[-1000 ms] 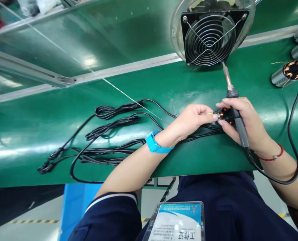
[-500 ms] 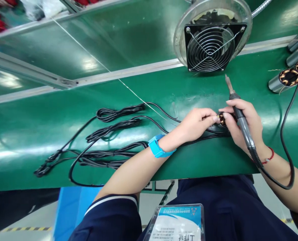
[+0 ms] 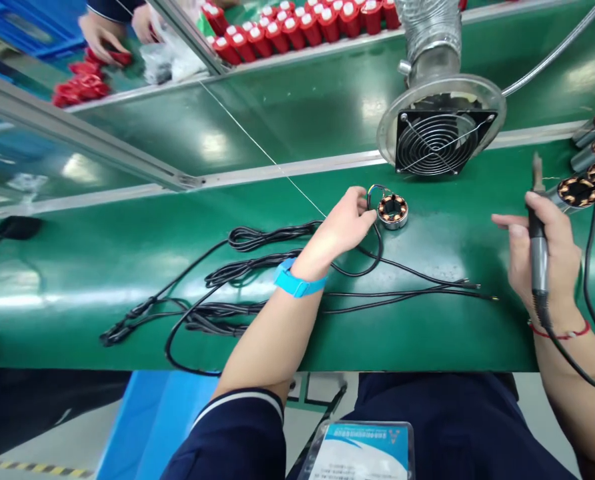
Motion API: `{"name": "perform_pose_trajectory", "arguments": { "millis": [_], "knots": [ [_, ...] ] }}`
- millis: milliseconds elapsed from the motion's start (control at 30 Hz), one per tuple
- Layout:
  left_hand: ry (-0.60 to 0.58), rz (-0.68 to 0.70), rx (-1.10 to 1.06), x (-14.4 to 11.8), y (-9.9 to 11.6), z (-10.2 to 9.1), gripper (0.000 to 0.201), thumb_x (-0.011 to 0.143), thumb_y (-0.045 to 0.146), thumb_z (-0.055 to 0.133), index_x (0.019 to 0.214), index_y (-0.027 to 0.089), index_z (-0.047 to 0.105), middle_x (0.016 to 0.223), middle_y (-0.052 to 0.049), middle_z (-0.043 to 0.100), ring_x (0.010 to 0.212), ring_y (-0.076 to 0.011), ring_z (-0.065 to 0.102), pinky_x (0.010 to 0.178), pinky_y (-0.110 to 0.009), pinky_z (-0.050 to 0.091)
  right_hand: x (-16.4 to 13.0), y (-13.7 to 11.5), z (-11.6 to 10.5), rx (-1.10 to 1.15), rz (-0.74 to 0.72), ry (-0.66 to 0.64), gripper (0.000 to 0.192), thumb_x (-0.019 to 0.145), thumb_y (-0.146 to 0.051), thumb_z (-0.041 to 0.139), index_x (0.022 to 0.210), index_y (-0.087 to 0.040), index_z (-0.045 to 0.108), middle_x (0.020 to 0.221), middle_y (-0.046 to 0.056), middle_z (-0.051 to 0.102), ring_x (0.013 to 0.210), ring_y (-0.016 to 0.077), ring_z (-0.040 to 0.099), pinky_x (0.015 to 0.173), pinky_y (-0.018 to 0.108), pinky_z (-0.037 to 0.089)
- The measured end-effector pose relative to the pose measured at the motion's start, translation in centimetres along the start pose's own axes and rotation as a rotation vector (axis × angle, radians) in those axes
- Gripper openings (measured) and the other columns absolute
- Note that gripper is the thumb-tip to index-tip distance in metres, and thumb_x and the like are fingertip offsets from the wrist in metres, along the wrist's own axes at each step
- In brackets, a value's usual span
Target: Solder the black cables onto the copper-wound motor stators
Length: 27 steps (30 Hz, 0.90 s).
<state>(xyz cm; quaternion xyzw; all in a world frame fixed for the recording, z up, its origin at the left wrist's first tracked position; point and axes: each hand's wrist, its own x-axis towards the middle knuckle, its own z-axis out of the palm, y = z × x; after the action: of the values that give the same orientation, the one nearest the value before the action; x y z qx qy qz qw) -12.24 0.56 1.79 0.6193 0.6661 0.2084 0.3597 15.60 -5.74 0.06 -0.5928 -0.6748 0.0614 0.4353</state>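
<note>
My left hand (image 3: pixel 348 221), with a blue wrist strap (image 3: pixel 300 280) below it, has its fingers curled round a black cable (image 3: pixel 380 248) close to a ring-shaped motor stator (image 3: pixel 393 212). The stator lies on the green bench with its copper windings facing up. Thin coloured wires (image 3: pixel 376 188) join it to the cable beside my fingertips. Off to the right, my right hand (image 3: pixel 547 257) grips a soldering iron (image 3: pixel 538 247), its tip pointing up and away from me. The index finger reaches out leftward.
Coiled black cables (image 3: pixel 257 270) lie left on the bench, with free cable ends (image 3: pixel 477 287) toward the right. A fume extractor fan (image 3: pixel 435 143) hangs behind the stator. Several cylindrical stators (image 3: pixel 577 193) stand far right. Red cylinders (image 3: pixel 297 33) and a co-worker's hands (image 3: pixel 105 40) are beyond the partition.
The stator, earlier between both hands, now lies on the bench farther left. My left hand has moved left and away; my right hand has moved right with the soldering iron. The view has shifted.
</note>
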Motion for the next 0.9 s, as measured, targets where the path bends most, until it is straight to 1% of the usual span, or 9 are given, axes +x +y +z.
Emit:
{"name": "perform_pose_trajectory", "arguments": {
  "millis": [67, 167, 333, 433, 500, 600, 700, 767, 900],
  "knots": [
    [-0.096, -0.011, 0.164, 0.1, -0.1, -0.6, 0.029, 0.085, 0.029, 0.049, 0.105, 0.011, 0.061, 0.100, -0.011, 0.068, 0.090, -0.0198, 0.061, 0.080, -0.030, 0.045, 0.5, 0.9, -0.7, -0.063, 0.047, -0.010, 0.041, 0.094, -0.029, 0.049, 0.134, -0.023, 0.048, 0.102, 0.008, 0.072, 0.089, 0.0226, 0.071, 0.085, 0.041, 0.055],
    [-0.182, -0.037, 0.239, 0.1, 0.0, -1.6, 0.036, 0.089, 0.042, 0.041, 0.081, 0.016, 0.065, 0.083, -0.008, 0.068, 0.078, -0.0199, 0.060, 0.071, -0.030, 0.042, 1.4, 2.5, -1.8, -0.214, 0.059, 0.005, 0.039, 0.089, -0.025, 0.051, 0.127, -0.020, 0.053, 0.113, 0.014, 0.068, 0.103, 0.0287, 0.065, 0.092, 0.048, 0.051],
    [-0.342, 0.006, 0.247, -0.4, 0.2, -2.6, 0.034, 0.081, 0.048, 0.051, 0.083, 0.018, 0.068, 0.079, -0.003, 0.068, 0.073, -0.0177, 0.057, 0.066, -0.027, 0.039, 2.3, 5.2, -2.6, -0.436, 0.114, -0.008, 0.053, 0.076, -0.026, 0.065, 0.128, -0.020, 0.054, 0.122, 0.021, 0.062, 0.113, 0.0405, 0.054, 0.092, 0.059, 0.043],
    [-0.475, 0.074, 0.264, -0.7, 0.6, -2.5, 0.026, 0.080, 0.039, 0.052, 0.082, 0.018, 0.067, 0.081, -0.002, 0.069, 0.073, -0.0156, 0.056, 0.066, -0.025, 0.038, 2.5, 5.9, -2.5, -0.479, 0.109, -0.062, 0.050, 0.074, -0.028, 0.068, 0.122, -0.024, 0.057, 0.116, 0.020, 0.065, 0.111, 0.0422, 0.055, 0.088, 0.062, 0.042],
    [-0.481, 0.140, 0.301, -0.9, 1.1, -2.3, 0.022, 0.081, 0.034, 0.051, 0.073, 0.018, 0.063, 0.073, -0.001, 0.065, 0.066, -0.0138, 0.053, 0.061, -0.025, 0.035, 2.5, 5.7, -2.5, -0.486, 0.080, -0.084, 0.045, 0.076, -0.029, 0.067, 0.119, -0.023, 0.057, 0.113, 0.020, 0.066, 0.110, 0.0424, 0.056, 0.088, 0.062, 0.041],
    [-0.472, 0.221, 0.154, -1.7, 1.9, -1.1, 0.018, 0.083, 0.027, 0.048, 0.068, 0.018, 0.054, 0.068, 0.000, 0.061, 0.063, -0.0120, 0.054, 0.057, -0.023, 0.036, 2.5, 4.6, -2.4, -0.492, 0.033, -0.095, 0.037, 0.079, -0.031, 0.062, 0.114, -0.019, 0.059, 0.104, 0.020, 0.068, 0.104, 0.0421, 0.060, 0.087, 0.060, 0.043],
    [-0.509, 0.139, -0.213, -2.7, 2.6, 1.2, 0.013, 0.086, 0.022, 0.042, 0.076, 0.018, 0.048, 0.071, 0.000, 0.062, 0.062, -0.0111, 0.062, 0.060, -0.022, 0.046, 2.0, 3.2, -1.9, -0.460, -0.043, -0.129, 0.035, 0.083, -0.034, 0.058, 0.114, -0.018, 0.058, 0.101, 0.017, 0.070, 0.095, 0.0378, 0.064, 0.085, 0.055, 0.045],
    [-0.520, 0.085, -0.360, -3.1, 2.8, 3.2, 0.012, 0.089, 0.022, 0.040, 0.079, 0.018, 0.045, 0.072, 0.000, 0.061, 0.055, -0.0095, 0.060, 0.054, -0.022, 0.044, 1.3, 2.1, -1.3, -0.399, -0.127, -0.168, 0.034, 0.084, -0.034, 0.057, 0.116, -0.020, 0.057, 0.101, 0.011, 0.071, 0.092, 0.0329, 0.066, 0.084, 0.050, 0.047],
    [-0.345, 0.091, -0.419, -3.1, 2.7, 5.9, 0.011, 0.088, 0.022, 0.047, 0.078, 0.017, 0.046, 0.066, 0.004, 0.052, 0.051, -0.0052, 0.044, 0.052, -0.020, 0.034, -0.2, -0.3, -0.1, -0.179, -0.334, -0.250, 0.032, 0.086, -0.023, 0.057, 0.118, -0.025, 0.055, 0.099, 0.004, 0.073, 0.081, 0.0240, 0.068, 0.076, 0.042, 0.049]
  ]
}}
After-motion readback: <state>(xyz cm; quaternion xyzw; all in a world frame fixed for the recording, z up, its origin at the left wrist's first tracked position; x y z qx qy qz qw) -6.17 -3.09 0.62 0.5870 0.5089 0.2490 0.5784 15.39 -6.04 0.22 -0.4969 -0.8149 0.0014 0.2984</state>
